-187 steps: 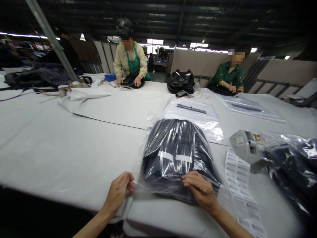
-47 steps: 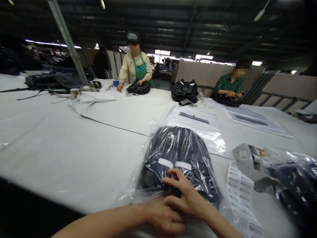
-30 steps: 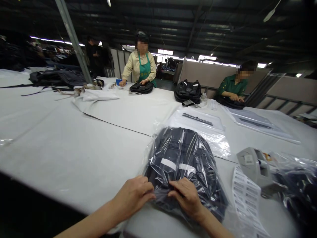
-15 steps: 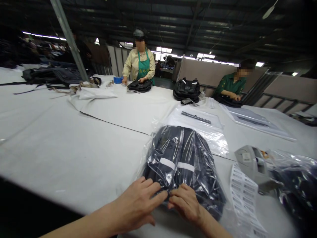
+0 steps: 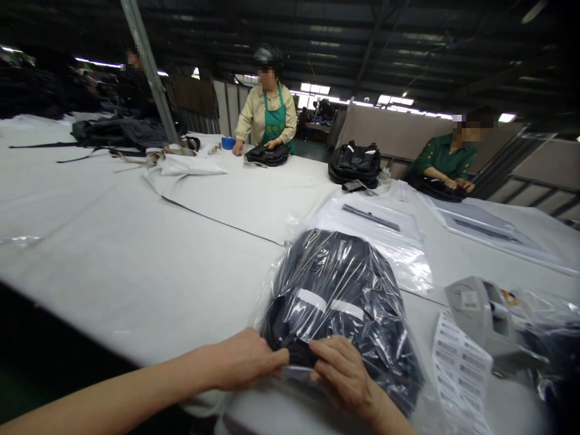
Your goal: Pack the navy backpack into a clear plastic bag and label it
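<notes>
A dark backpack [image 5: 376,302] with two pale strips lies inside a clear plastic bag [image 5: 270,287] in front of me. My left hand [image 5: 244,360] is closed at the near left edge of the bag, thumb and fingers pinching the plastic. Beside it on the right, my right hand [image 5: 342,371] has its fingers bent over the bag's near edge and closed on the plastic. Its fingertips are partly hidden.
A grey tape dispenser [image 5: 475,308] and a barcode label sheet [image 5: 460,368] lie to the right. Flat plastic bags [image 5: 394,241] lie beyond the backpack. Two co-workers stand across the white table [image 5: 113,266], with another black backpack [image 5: 354,163] between them.
My left hand has moved left and down along the bag's near edge, away from my right hand, and its fingers have closed. The view has shifted slightly left.
</notes>
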